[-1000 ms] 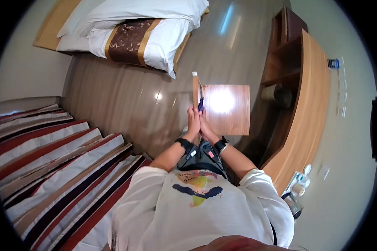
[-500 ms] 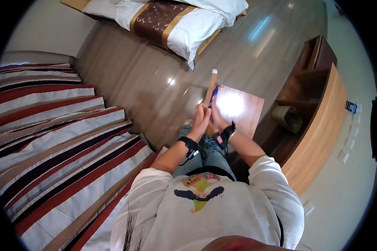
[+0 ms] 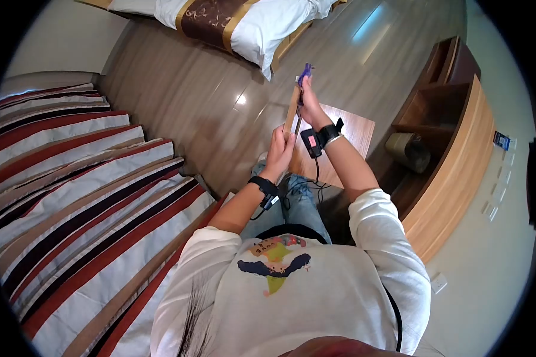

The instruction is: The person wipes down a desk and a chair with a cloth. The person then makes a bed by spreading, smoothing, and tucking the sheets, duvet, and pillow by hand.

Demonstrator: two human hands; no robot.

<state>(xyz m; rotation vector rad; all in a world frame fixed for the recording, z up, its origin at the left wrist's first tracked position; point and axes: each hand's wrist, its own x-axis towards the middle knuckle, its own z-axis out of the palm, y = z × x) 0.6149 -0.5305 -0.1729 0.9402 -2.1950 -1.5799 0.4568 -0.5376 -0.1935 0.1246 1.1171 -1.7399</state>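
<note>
A light-brown wooden board or frame point(image 3: 292, 110), seen nearly edge-on, stands out in front of my legs. My left hand point(image 3: 278, 153) is closed around its near end. Alongside its far end, my right hand point(image 3: 311, 108) is raised with the fingers pressed round a purple thing point(image 3: 305, 72). That purple thing lies against the board's right side, and its kind cannot be made out. A dark narrow strip runs between the board and my right palm. Both wrists wear black straps with small boxes and cables.
Below my right hand is a small wood-grain table point(image 3: 352, 132). A wooden shelf unit point(image 3: 452, 172) lines the right wall, holding a cylindrical container point(image 3: 408, 151). Striped fabric seating point(image 3: 83, 208) fills the left. A bed point(image 3: 253, 33) stands ahead, and cables point(image 3: 307, 187) hang near my knees.
My right hand has slid forward along the board to its far end, carrying the purple thing. My left hand stays at the near end, and the two hands are now farther apart.
</note>
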